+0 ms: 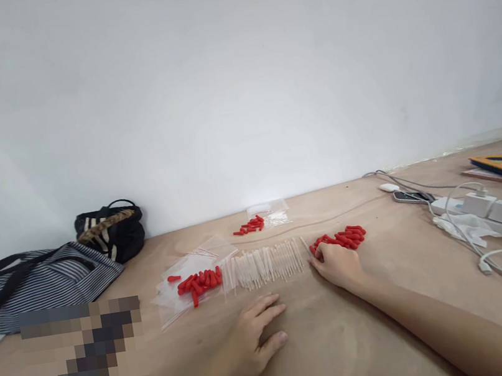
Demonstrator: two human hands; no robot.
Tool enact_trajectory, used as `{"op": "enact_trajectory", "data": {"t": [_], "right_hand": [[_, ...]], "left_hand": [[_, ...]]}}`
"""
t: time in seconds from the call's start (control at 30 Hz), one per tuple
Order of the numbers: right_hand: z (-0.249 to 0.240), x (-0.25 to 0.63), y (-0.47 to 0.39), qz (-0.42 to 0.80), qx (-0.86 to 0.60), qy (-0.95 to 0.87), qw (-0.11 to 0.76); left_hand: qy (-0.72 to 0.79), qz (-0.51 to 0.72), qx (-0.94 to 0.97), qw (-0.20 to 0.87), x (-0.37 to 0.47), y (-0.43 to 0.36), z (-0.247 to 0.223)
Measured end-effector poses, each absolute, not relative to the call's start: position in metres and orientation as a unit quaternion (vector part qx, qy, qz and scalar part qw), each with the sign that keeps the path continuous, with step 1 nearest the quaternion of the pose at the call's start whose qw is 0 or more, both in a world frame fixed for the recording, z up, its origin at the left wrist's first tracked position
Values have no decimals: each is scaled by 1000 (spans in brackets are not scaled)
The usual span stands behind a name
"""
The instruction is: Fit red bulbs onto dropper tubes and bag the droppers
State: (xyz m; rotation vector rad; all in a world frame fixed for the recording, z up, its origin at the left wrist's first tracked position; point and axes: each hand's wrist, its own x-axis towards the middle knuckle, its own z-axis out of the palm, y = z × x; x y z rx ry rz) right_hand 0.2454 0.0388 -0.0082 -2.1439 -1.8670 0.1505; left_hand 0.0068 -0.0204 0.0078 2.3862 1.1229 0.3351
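Main risk: the row of thin tubes (269, 265) could be knocked out of line, since the lone tube (305, 245) is being held just beside its right end with little gap. If it is being pinched too loosely, it could be rolled or dropped; round sides on a flat table (315, 335) would be the cause. The right red caps (351, 237) could be scattered too, as the right hand (342, 265) is being kept right up against that pile, right of the row. The near ends of the row could be nudged by the left hand (245, 339) if it were slid forward.

The lone tube is pointing mostly away from the person, far end leaning a bit left; its long axis is running nearly parallel to the tubes at the row's right end. Which end is narrower cannot be told.

Right hand: thumb and forefinger being held together on the tube's near end. Left hand: being rested on the near side of the row, fingers spread apart, nothing seen being gripped.

Left of the row, the left red caps (202, 279) are being carried on clear bags (169, 302). Beyond the row, the far red caps (253, 224) are lying by another bag (277, 205).
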Motion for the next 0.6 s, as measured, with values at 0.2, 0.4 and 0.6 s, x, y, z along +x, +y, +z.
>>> {"op": "enact_trajectory", "data": {"t": [0.2, 0.4, 0.6], "right_hand": [[-6, 245, 35, 50, -753, -646, 119], [-5, 247, 33, 49, -748, -653, 107], [-5, 248, 34, 44, -748, -657, 85]], "left_hand": [[412, 118, 869, 247, 7, -21, 8], [416, 113, 869, 244, 8, -22, 11], [414, 118, 868, 247, 10, -24, 13]]}}
